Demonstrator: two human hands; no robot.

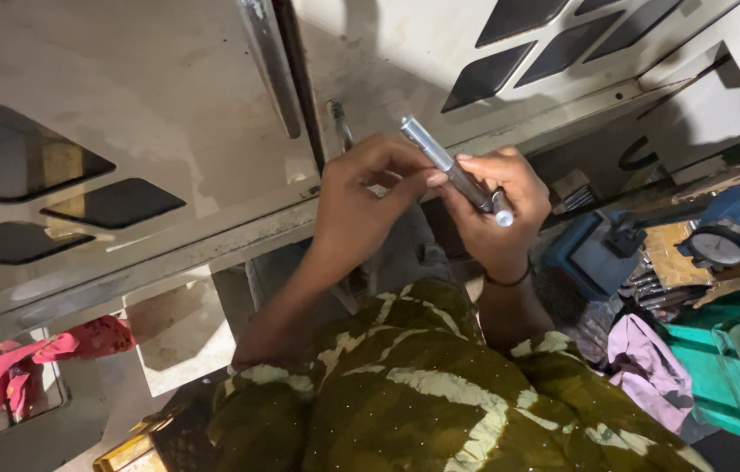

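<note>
A slim metal rod, silvery and cylindrical, slants from upper left to lower right in front of a pale machine panel. My right hand is wrapped around its lower half, with the end sticking out below the fingers. My left hand pinches the rod near its middle with thumb and forefinger. Both forearms come up from sleeves of olive and cream patterned cloth.
A pale machine housing with dark diamond-shaped windows fills the left and top. A red rag lies at lower left. At right sit a blue tool with a dial gauge, a pink cloth and a green crate.
</note>
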